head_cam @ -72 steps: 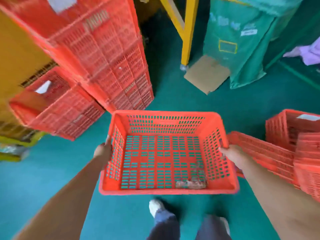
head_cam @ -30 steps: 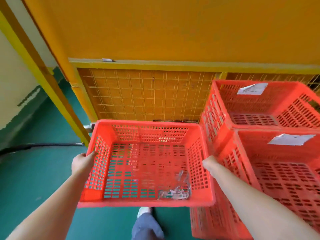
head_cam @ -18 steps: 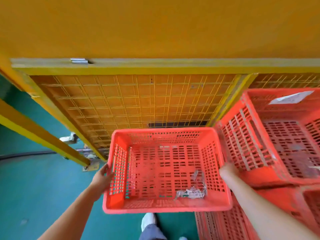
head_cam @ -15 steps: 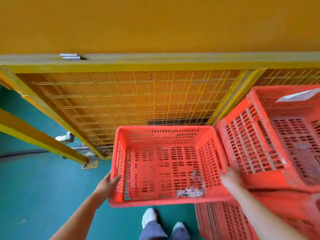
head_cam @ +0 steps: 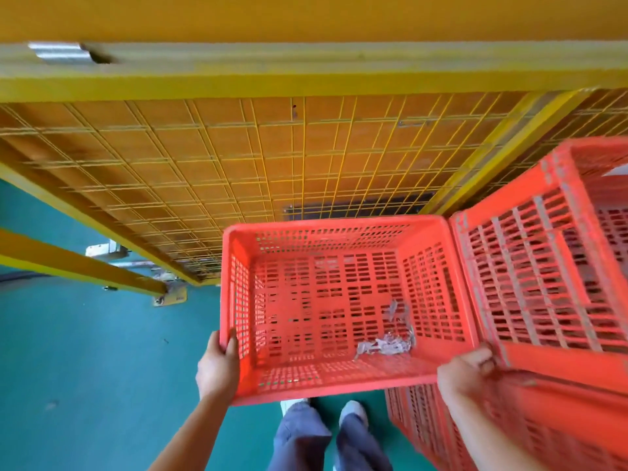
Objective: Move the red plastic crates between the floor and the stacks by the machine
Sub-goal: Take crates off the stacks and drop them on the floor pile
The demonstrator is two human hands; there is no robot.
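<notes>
I carry a red perforated plastic crate [head_cam: 326, 375], seen from above, with a scrap of crumpled clear plastic [head_cam: 385, 341] lying in its near right corner. My left hand [head_cam: 217, 365] grips the crate's left rim near the front corner. My right hand [head_cam: 465, 372] grips its right front corner, squeezed against the neighbouring stack of red crates [head_cam: 550, 283]. The carried crate sits low, beside that stack and in front of the machine's yellow mesh guard [head_cam: 238, 158].
Yellow machine housing [head_cam: 306, 15] fills the top. A yellow diagonal brace [head_cam: 78, 263] bolts to the green floor [head_cam: 85, 368] at left. My shoes and trouser legs [head_cam: 323, 433] show below the crate. More red crates [head_cam: 509, 430] stand at lower right.
I turned from the open floor to the machine and carried the crate toward it. In the last second the crate dropped lower beside the stack, and my hands slid to its front corners.
</notes>
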